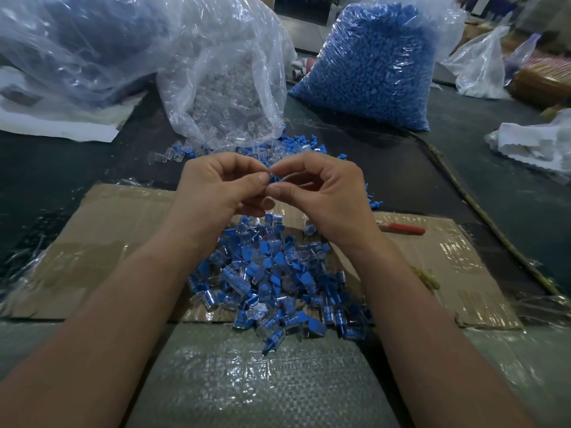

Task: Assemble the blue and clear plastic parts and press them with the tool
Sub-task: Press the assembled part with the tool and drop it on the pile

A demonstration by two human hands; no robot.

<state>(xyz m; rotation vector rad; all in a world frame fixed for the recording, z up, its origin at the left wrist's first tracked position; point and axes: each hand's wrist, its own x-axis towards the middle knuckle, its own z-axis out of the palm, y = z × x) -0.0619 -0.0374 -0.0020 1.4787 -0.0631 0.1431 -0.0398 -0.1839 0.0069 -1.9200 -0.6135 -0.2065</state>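
My left hand (217, 188) and my right hand (324, 193) meet fingertip to fingertip above the cardboard. Between them they pinch a small blue and clear plastic part (274, 179); most of it is hidden by my fingers. Below my hands lies a pile of joined blue and clear pieces (272, 279). A red-handled tool (404, 229) lies on the cardboard to the right of my right wrist. Loose blue and clear parts (296, 143) are scattered just beyond my hands.
A flat cardboard sheet (102, 239) covers the dark table. Behind stand an open bag of clear parts (228, 88), a full bag of blue parts (370, 66) and a large plastic bag (77, 41) at the left. A woven sack (262, 375) lies nearest me.
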